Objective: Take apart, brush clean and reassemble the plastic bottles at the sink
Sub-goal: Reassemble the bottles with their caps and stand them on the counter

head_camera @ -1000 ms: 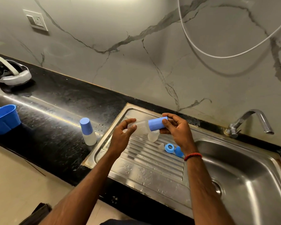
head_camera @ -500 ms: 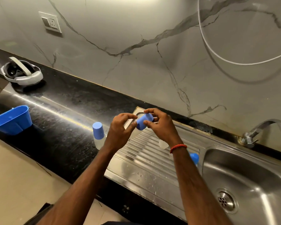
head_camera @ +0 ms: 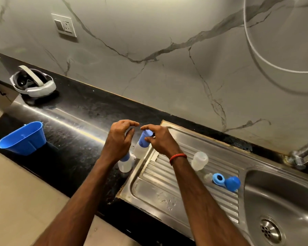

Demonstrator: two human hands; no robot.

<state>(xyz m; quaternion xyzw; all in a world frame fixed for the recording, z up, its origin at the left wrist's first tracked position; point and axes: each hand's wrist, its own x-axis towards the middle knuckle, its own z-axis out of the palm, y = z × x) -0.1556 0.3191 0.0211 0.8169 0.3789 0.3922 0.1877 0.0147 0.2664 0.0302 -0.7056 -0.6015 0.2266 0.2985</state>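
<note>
Bottle (head_camera: 140, 151) near upright, cap (head_camera: 144, 139) up, right hand (head_camera: 161, 140) pinching cap; left hand (head_camera: 118, 137) loosely curled, empty, half-hiding second bottle (head_camera: 125, 166).

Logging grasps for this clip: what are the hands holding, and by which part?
Right hand pinches the small clear plastic bottle by its blue cap; left hand seems to hold nothing.

place: kitchen | evidence: steel sink (head_camera: 283, 201) with drainboard (head_camera: 158, 183), tap (head_camera: 300, 155), black stone counter (head_camera: 82, 112), marble wall (head_camera: 149, 32), socket (head_camera: 65, 25)

No text, brand or number is legible on the capped bottle (head_camera: 140, 151) or the wall socket (head_camera: 65, 25).
</note>
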